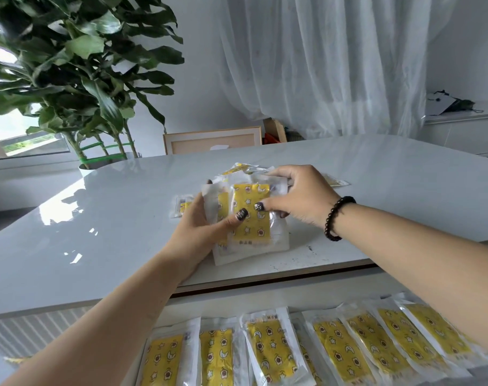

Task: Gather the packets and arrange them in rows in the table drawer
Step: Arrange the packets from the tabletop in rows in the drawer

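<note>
A stack of clear packets with yellow star-and-moon patterned inserts (251, 218) is held just above the white table (98, 218). My left hand (201, 229) grips the stack from the left, thumb on the top packet. My right hand (295, 199) holds the stack's far right side, thumb pressing on top. More loose packets (245, 168) lie behind the stack, one (181, 206) to its left, and one (336, 181) to the right behind my right hand. In the open drawer (293, 299) below the table edge, several packets (270, 352) lie side by side in a row.
A large leafy potted plant (78, 79) stands beyond the table's far left corner. A wooden frame (212, 142) leans behind the table. White curtains hang at the back, and a white cabinet (465, 129) with papers stands at far right.
</note>
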